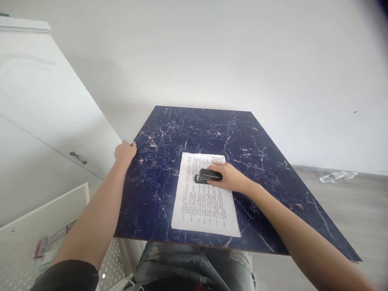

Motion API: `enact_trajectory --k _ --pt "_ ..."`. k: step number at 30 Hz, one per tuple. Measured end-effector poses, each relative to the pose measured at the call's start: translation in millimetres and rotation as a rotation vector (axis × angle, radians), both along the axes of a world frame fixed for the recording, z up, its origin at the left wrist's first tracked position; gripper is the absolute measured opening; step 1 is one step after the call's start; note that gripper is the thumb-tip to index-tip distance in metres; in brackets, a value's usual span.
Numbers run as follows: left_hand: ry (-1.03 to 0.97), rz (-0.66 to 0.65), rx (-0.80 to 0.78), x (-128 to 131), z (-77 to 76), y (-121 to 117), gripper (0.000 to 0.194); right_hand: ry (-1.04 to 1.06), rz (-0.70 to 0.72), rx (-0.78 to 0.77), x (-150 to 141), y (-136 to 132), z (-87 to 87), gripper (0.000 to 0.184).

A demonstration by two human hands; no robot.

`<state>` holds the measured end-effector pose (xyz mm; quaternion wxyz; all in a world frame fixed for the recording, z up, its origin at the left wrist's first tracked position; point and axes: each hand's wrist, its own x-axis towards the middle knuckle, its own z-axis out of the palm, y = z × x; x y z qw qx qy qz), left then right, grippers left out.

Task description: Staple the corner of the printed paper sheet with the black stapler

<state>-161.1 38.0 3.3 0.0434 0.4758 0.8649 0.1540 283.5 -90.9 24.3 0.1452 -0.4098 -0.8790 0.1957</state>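
Observation:
A black stapler (209,175) lies on a sheet of printed paper (194,210), its jaw end pointing left. My right hand (228,178) comes in from the right and grips its rear end, fingers and thumb on either side. Whether more sheets lie under the top one, I cannot tell. The paper rests on a dark blue marble-patterned table (145,202), close to its near edge. At the table's left edge, my left hand (125,152) is closed with its fingertips at the rim; part of its grip is hidden. A small pale strip (153,146) lies on the tabletop to the right of that hand.
A white cabinet (54,105) with a dark handle (78,157) stands at the left. Below it is a white perforated rack (18,242) with some items inside. A white wall (212,52) rises behind the table. Clear plastic packaging (338,176) lies on the floor at right.

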Motion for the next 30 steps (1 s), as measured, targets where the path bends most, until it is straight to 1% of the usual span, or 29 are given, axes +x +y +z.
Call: enact_trajectory --k 2,3,4,6,8,9,10,12,14,15,17,20,22,24,27,30 --pt "0.107 -0.053 0.205 19 6.3 -5 0.048 0.005 0.001 0.025 1 0 -2.0 0.017" --pt "0.140 -0.119 0.306 33 8.6 -8 0.043 0.009 0.005 0.035 -1 0 -3.2 0.018" --pt "0.143 -0.219 0.368 50 10.0 -12 0.038 0.015 0.011 0.041 -2 0 -4.2 0.019" --pt "0.079 -0.496 0.370 87 8.8 -23 0.035 0.043 0.022 0.041 -4 -1 -4.2 0.021" --pt "0.006 -0.738 0.313 122 3.0 -36 0.033 0.106 0.013 0.039 -1 -2 0.6 0.020" --pt "-0.011 -0.818 0.288 136 -0.7 -42 0.032 0.152 -0.013 0.035 4 -2 5.0 0.020" --pt "-0.015 -0.866 0.272 147 -4.5 -47 0.032 0.198 -0.058 0.026 11 -1 10.5 0.021" --pt "0.010 -0.909 0.258 159 -10.4 -55 0.032 0.247 -0.186 -0.003 34 2 22.3 0.024" --pt "0.036 -0.911 0.248 161 -13.2 -58 0.034 0.227 -0.322 -0.005 65 9 30.4 0.027" --pt "0.040 -0.910 0.240 160 -13.6 -59 0.036 0.204 -0.378 0.008 81 13 31.6 0.028" --pt "0.032 -0.917 0.220 157 -13.2 -59 0.039 0.160 -0.455 0.012 113 24 28.0 0.031" --pt "-0.001 -0.942 0.193 156 -12.6 -60 0.040 0.076 -0.474 -0.059 143 37 15.1 0.038" --pt "-0.028 -0.961 0.189 158 -13.0 -61 0.034 0.041 -0.461 -0.089 150 41 8.9 0.040" --pt "-0.064 -0.973 0.195 160 -13.3 -62 0.027 0.021 -0.436 -0.083 150 41 7.3 0.039" --pt "-0.146 -0.971 0.199 161 -12.7 -63 0.013 -0.020 -0.378 -0.040 143 38 10.6 0.033" --pt "-0.329 -0.944 0.200 162 -10.7 -66 0.005 -0.046 -0.336 -0.026 136 35 14.9 0.031"
